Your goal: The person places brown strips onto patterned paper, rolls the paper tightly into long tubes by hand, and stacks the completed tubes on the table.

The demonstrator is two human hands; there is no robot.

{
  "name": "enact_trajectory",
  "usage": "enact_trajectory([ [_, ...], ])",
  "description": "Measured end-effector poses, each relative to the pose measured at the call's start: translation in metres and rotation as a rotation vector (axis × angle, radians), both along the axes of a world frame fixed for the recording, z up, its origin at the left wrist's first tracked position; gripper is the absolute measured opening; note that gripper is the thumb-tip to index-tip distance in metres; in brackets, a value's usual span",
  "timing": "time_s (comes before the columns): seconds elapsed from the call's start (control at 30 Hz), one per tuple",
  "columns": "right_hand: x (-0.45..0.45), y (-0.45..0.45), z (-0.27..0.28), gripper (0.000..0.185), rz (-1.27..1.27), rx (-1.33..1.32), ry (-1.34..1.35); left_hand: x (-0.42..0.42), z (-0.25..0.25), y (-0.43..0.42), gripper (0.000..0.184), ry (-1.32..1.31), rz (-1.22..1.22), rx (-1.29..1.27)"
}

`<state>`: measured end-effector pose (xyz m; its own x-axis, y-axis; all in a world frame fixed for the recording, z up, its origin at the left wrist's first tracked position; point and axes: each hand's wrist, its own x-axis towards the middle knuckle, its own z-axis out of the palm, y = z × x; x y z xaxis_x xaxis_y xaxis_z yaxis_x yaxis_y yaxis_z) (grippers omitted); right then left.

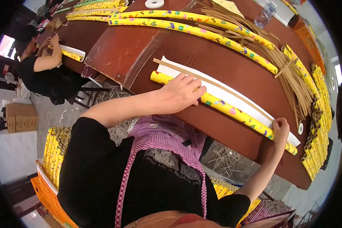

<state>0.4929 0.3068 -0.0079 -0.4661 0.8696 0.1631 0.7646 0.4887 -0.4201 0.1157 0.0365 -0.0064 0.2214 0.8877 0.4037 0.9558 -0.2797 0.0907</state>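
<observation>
A yellow patterned paper roll [231, 110] lies slantwise along the near side of the brown table, with a white sheet edge [216, 88] spread beyond it. On that white part rests a long, thin brown strip [231, 91], its left end sticking out past the sheet. My left hand [182, 91] is over the left part of the roll, fingers bent round it and touching the white sheet. Near the roll's right end, my right hand [281, 131] has thumb and finger pinched at the right end of the brown strip. Its other fingers are partly hidden.
Long yellow rolls [193, 28] lie across the table's far side. Loose brown strips [288, 76] pile up beyond them. Stacked rolls [319, 140] line the right edge, near a small white tape ring [300, 128]. A clear bottle [265, 15] stands far right. Another person [38, 64] works at left.
</observation>
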Motion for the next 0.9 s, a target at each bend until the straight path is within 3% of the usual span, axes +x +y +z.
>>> enact_trajectory([
  [0.23, -0.01, -0.001, 0.007, 0.015, -0.034, -0.064, -0.069, -0.01, -0.001, 0.001, 0.039, -0.092, -0.028, -0.068],
  [0.33, -0.027, -0.005, -0.002, 0.015, -0.029, -0.032, -0.106, -0.028, 0.0, -0.004, 0.029, -0.076, -0.02, 0.061],
  [0.53, -0.103, -0.06, 0.015, 0.018, -0.074, -0.009, -0.194, -0.089, 0.008, -0.038, 0.035, -0.062, 0.02, 0.027],
  [0.9, -0.164, -0.1, 0.017, 0.012, -0.035, 0.08, -0.241, -0.132, 0.026, -0.07, 0.04, -0.059, 0.171, -0.117],
])
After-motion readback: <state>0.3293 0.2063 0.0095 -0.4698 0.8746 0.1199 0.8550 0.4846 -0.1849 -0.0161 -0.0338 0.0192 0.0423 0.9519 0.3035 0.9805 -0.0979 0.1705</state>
